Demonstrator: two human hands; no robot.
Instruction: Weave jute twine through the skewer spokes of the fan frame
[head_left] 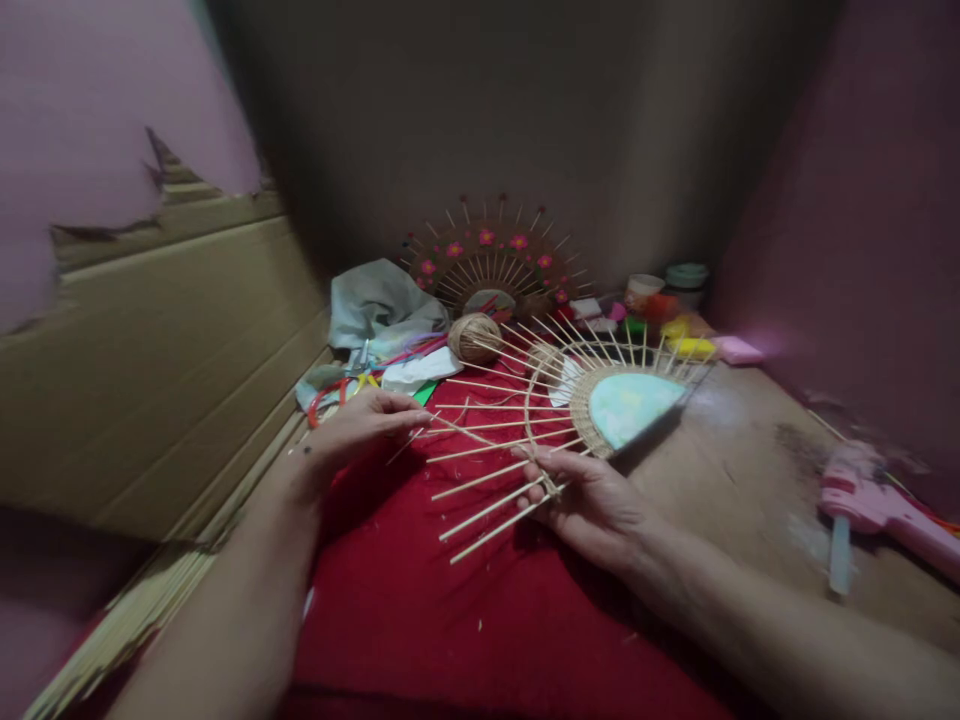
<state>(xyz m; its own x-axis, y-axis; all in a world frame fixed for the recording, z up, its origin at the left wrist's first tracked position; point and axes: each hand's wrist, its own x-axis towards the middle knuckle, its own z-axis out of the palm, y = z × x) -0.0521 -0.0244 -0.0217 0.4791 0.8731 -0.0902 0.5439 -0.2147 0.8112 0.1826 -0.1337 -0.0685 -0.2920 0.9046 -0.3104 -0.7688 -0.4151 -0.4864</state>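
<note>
A half-round fan frame (586, 412) of thin wooden sticks spreads out from a pale blue-green centre with a woven twine band around it. My right hand (589, 500) is closed on the frame's lower sticks, near where an outer arc of twine crosses them. From that spot a strand of twine (469, 433) runs left to my left hand (382, 418), whose thumb and fingers pinch it. Beyond the sticks lies a ball of twine (475, 338).
A finished fan with pink flowers (487, 245) stands at the back. Cardboard (172, 360) walls the left side. On the right lies a pink glue gun (862, 490). Clay packets (690, 347), a grey cloth (382, 300) and red-handled scissors (328, 398) lie around the red cloth (420, 620).
</note>
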